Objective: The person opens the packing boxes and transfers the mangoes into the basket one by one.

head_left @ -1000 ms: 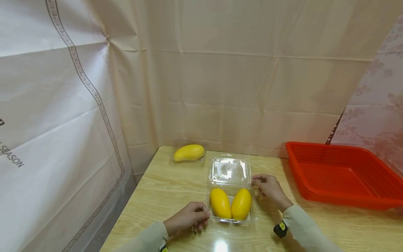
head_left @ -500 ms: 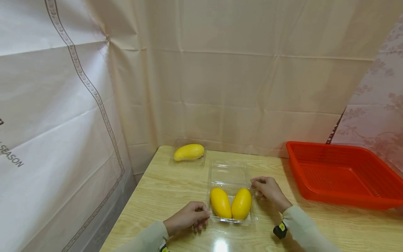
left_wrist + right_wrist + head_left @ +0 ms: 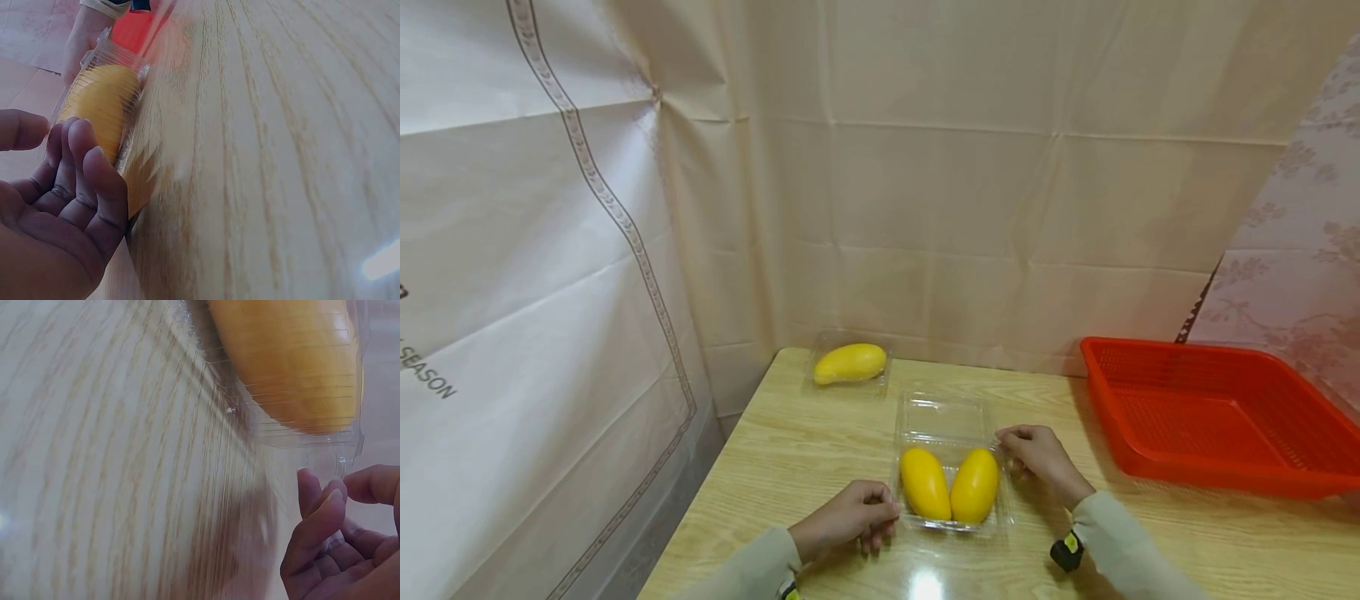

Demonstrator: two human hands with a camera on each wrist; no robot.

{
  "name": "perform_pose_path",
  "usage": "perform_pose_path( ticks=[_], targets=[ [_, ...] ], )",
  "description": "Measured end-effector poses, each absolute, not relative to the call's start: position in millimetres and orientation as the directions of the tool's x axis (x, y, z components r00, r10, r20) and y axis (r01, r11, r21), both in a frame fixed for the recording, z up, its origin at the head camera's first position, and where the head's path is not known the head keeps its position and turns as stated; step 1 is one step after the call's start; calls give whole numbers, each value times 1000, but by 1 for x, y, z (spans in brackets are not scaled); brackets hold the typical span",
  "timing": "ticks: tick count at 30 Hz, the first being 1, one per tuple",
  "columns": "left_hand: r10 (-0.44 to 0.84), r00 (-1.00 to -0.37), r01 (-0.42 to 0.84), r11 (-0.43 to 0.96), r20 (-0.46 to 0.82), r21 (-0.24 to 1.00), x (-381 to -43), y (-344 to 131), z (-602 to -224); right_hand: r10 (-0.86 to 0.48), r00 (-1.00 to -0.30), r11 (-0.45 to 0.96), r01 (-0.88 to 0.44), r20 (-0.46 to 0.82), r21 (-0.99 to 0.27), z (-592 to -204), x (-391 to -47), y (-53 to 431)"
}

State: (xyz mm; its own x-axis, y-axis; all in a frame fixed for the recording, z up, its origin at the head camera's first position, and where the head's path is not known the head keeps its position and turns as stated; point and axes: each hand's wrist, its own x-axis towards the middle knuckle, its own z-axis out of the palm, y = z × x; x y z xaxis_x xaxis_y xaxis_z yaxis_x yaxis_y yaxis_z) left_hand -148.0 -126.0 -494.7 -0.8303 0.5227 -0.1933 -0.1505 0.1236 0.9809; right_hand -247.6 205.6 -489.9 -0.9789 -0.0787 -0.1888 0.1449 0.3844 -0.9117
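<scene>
A clear plastic clamshell box (image 3: pixel 951 526) sits on the wooden table with its lid (image 3: pixel 944 413) leaning back on the far side. Side by side in its base lie two yellow mangoes, the left mango (image 3: pixel 926 485) and the right mango (image 3: pixel 975 487). My left hand (image 3: pixel 856 515) pinches the box's near left corner between thumb and index finger, the other fingers curled below. At the far right side, near the hinge, my right hand (image 3: pixel 1039 452) pinches the clear plastic edge. In the right wrist view, the thumb and fingertips (image 3: pixel 335 495) meet on that edge.
Behind the box, to the left, another clear box holds a yellow mango (image 3: pixel 850 364). A red plastic basket (image 3: pixel 1217 475) stands on the right of the table (image 3: pixel 775 450). A beige cloth (image 3: pixel 925 192) hangs along the back, and a white one on the left.
The lid's far edge has come down in the head view and the glare on it has gone. My right hand has shifted slightly toward me; the left hand stays put.
</scene>
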Motion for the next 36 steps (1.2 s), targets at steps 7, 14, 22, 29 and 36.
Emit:
perform_pose_path(
  ticks=[7,14,22,29,36],
  targets=[
    [509,-838,-155,121,-196,980,-148,-125,-495,-70,-977,384,161,-202,-909,-489,-247,206],
    [509,-835,-172,123,-212,977,-147,-125,-494,-75,-984,393,122,-164,-911,-486,-242,209],
    [503,-833,-188,138,-232,973,-150,-125,-494,-79,-993,482,39,-88,-875,-479,-237,211],
    [503,-831,-187,147,-236,971,-150,-125,-494,-127,-992,591,-92,20,-802,-472,-232,210],
    [499,-834,-188,149,-238,971,-150,-126,-494,-266,-939,682,-342,216,-647,-468,-227,208]
  ],
)
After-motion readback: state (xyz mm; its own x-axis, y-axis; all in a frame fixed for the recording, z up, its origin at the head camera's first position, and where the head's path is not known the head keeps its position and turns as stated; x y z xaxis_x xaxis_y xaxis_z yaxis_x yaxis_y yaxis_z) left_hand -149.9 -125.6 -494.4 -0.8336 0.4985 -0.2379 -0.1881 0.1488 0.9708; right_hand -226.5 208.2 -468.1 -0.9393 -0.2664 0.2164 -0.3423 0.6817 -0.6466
